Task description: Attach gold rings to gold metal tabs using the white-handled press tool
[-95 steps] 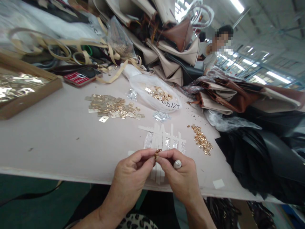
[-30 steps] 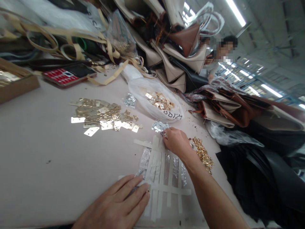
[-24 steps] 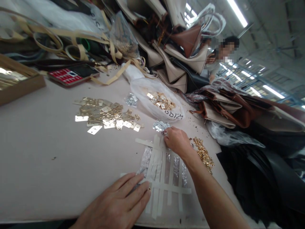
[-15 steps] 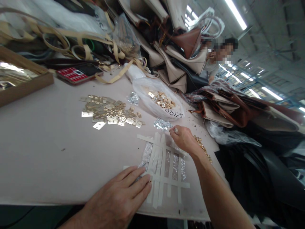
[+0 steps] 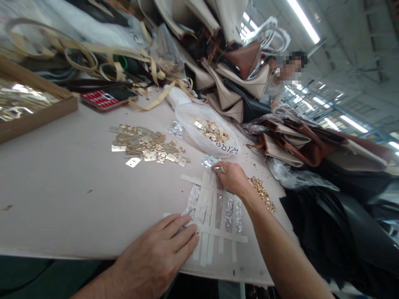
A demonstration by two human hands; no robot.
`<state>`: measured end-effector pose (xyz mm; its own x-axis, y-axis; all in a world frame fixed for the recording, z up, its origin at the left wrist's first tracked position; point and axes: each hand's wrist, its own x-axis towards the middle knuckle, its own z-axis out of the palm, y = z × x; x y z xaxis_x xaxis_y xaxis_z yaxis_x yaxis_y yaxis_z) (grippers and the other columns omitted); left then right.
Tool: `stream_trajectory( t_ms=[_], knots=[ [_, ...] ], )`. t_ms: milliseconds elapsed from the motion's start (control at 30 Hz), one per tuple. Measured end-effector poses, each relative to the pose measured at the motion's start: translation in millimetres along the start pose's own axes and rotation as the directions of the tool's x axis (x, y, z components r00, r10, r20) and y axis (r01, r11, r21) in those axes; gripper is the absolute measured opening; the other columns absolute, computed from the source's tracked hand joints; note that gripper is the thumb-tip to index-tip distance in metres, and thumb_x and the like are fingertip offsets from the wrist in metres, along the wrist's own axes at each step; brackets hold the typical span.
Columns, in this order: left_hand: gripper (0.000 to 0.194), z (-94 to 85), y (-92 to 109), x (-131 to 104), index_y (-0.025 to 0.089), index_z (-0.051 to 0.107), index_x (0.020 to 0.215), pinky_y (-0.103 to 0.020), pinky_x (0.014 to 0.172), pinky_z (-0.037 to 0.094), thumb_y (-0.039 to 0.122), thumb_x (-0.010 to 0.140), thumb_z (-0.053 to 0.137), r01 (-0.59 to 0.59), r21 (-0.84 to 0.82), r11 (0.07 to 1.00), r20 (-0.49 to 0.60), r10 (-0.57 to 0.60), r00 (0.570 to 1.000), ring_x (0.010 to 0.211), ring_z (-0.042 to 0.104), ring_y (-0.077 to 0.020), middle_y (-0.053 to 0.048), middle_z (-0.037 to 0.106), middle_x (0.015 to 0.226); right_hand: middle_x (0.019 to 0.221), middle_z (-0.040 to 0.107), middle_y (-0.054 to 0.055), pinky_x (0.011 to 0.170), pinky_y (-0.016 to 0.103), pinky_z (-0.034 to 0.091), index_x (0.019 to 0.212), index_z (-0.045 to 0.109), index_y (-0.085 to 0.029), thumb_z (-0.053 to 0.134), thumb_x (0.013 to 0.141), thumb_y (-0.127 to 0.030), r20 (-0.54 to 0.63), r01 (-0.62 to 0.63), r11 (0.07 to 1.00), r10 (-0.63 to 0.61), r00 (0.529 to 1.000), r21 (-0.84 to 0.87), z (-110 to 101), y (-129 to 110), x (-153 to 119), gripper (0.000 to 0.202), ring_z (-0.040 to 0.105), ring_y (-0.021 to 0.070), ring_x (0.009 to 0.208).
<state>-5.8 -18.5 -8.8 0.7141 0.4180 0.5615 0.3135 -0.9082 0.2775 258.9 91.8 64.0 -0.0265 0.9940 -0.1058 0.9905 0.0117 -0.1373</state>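
Note:
My left hand point(image 5: 160, 251) lies flat near the table's front edge, fingers stretched out over the lower left of a patch of pale tape strips point(image 5: 204, 207) with clear plastic under them. A tiny gold bit shows by its index fingertip; the thumb is hidden. My right hand point(image 5: 231, 176) is closed in a pinch above the patch's top, and a small silvery piece point(image 5: 220, 168) glints at its fingertips. Just beyond them lies a little pile of silver pieces point(image 5: 209, 160). Small gold pieces point(image 5: 262, 195) lie heaped right of my right wrist.
Flat gold plates point(image 5: 148, 145) are piled left of centre. Behind my right hand sits an open plastic bag point(image 5: 187, 120) of gold parts. A cardboard box point(image 5: 62, 112) and a red-keyed device point(image 5: 104, 97) stand left. Bags point(image 5: 230, 87) crowd the back; another person is beyond.
My right hand has moved slightly left, closer to the silver pile, with its fingers still pinched. My left hand stays on the taped patch. The view has shifted a little.

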Motion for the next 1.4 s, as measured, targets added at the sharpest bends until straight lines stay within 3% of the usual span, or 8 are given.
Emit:
stream_trajectory(
  t_ms=[133,267,400,667,867,1000,1200,1400],
  knots=[
    [0.03,1.6,0,0,0.02,0.066,0.122,-0.04,0.11,0.036,0.03,0.103,0.046,0.003,-0.001,1.0,-0.003,-0.003,1.0,0.122,0.055,-0.0237,0.0,0.069,0.126,0.1,0.079,0.008,0.084,0.031,0.048,0.105,0.078,-0.025,0.059,0.091,-0.022,0.039,0.032,0.999,-0.033,0.999,0.004,-2,4,10,0.024,0.07,0.0218,0.094],
    [0.029,1.5,0,1,0.02,0.067,0.121,-0.04,0.11,0.036,0.031,0.103,0.046,0.012,-0.012,1.0,-0.018,-0.012,1.0,0.121,0.055,-0.0237,0.0,0.069,0.125,0.08,0.077,0.006,0.071,0.028,0.045,0.088,0.079,-0.019,0.064,0.083,-0.02,0.088,0.026,0.998,-0.03,0.996,0.052,-3,10,23,0.016,0.066,0.0176,0.075],
    [0.028,-0.1,0,2,0.02,0.067,0.122,-0.04,0.108,0.039,0.029,0.1,0.051,0.012,-0.012,1.0,-0.011,-0.012,1.0,0.121,0.056,-0.0234,-0.001,0.07,0.125,0.059,0.064,-0.001,0.059,0.025,0.039,0.07,0.075,-0.015,0.066,0.075,-0.02,0.107,-0.02,0.989,0.004,0.994,0.15,-7,13,27,0.011,0.055,0.0117,0.059],
    [0.028,0.7,-1,1,0.019,0.066,0.122,-0.041,0.108,0.04,0.027,0.1,0.051,-0.006,-0.019,1.0,-0.004,0.006,1.0,0.121,0.056,-0.0242,-0.003,0.069,0.125,0.05,0.053,-0.005,0.047,0.023,0.037,0.085,0.074,-0.015,0.063,0.077,-0.033,0.126,-0.219,0.887,0.183,0.975,0.407,-25,5,-17,0.023,0.045,0.0086,0.045],
    [0.026,-1.2,-1,3,0.019,0.068,0.118,-0.04,0.105,0.042,0.025,0.099,0.051,-0.013,-0.011,1.0,-0.018,0.013,1.0,0.119,0.056,-0.0237,-0.005,0.07,0.12,0.061,0.061,-0.003,0.048,0.023,0.039,0.094,0.076,-0.016,0.07,0.074,-0.033,0.123,-0.28,0.765,0.258,0.958,0.579,-18,10,-44,0.027,0.049,0.0086,0.049],
    [0.027,-2.0,0,4,0.018,0.067,0.119,-0.042,0.104,0.044,0.022,0.098,0.051,-0.016,-0.01,1.0,-0.003,0.016,1.0,0.12,0.056,-0.0253,-0.006,0.07,0.121,0.061,0.061,-0.003,0.048,0.024,0.037,0.094,0.076,-0.016,0.072,0.073,-0.035,0.114,-0.303,0.742,0.295,0.949,0.598,-17,9,-59,0.028,0.049,0.0085,0.048],
    [0.026,-2.1,1,3,0.017,0.065,0.119,-0.043,0.104,0.044,0.021,0.096,0.053,-0.025,0.007,1.0,0.03,0.025,0.999,0.12,0.057,-0.0261,-0.008,0.069,0.121,0.051,0.055,-0.005,0.045,0.023,0.032,0.083,0.074,-0.017,0.07,0.076,-0.036,0.132,-0.301,0.778,0.275,0.952,0.552,-21,-5,-79,0.021,0.045,0.0085,0.046],
    [0.026,-7.3,1,7,0.016,0.065,0.12,-0.042,0.102,0.046,0.021,0.097,0.053,-0.036,0.01,0.999,0.05,0.035,0.998,0.117,0.058,-0.0258,-0.009,0.07,0.118,0.052,0.054,-0.006,0.046,0.023,0.032,0.088,0.074,-0.018,0.07,0.077,-0.036,0.22,-0.336,0.714,0.254,0.942,0.614,-12,-13,-93,0.022,0.046,0.009,0.047]
  ],
)
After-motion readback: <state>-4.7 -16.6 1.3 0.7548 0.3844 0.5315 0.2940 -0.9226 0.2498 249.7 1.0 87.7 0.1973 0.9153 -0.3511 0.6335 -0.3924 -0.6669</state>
